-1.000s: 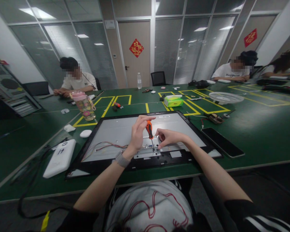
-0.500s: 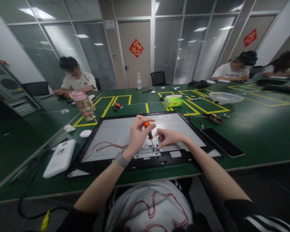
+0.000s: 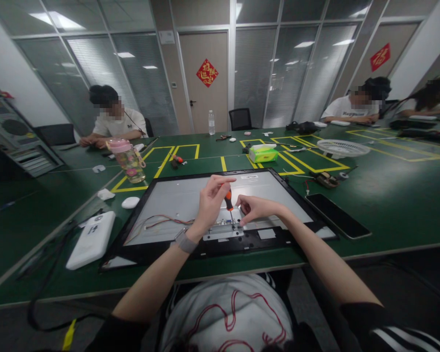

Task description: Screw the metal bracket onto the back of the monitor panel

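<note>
My left hand [image 3: 213,200] is closed around the orange-and-black handle of a screwdriver [image 3: 229,199], its index finger stretched over the top. The shaft points down at a small metal bracket [image 3: 223,233] with a blue connector, on the near edge of a display panel [image 3: 168,193]. The panel lies flat, grey metal back up, in a black frame. My right hand [image 3: 258,209] curls at the bracket's right side, thumb and fingers around its edge close to the screwdriver tip. Thin coloured wires [image 3: 165,221] run left from the bracket across the panel.
Left of the panel are a white power bank [image 3: 91,240], a white mouse-like object [image 3: 130,202] and a pink-lidded bottle [image 3: 126,161]. A black phone [image 3: 337,215] lies to the right. Beyond stand a green tissue pack [image 3: 263,153] and a white fan grille [image 3: 342,148]. Several people sit across the table.
The screwdriver handle has shifted slightly right and stands more upright, and my left fingers have turned with it. My right hand has stayed in place at the bracket.
</note>
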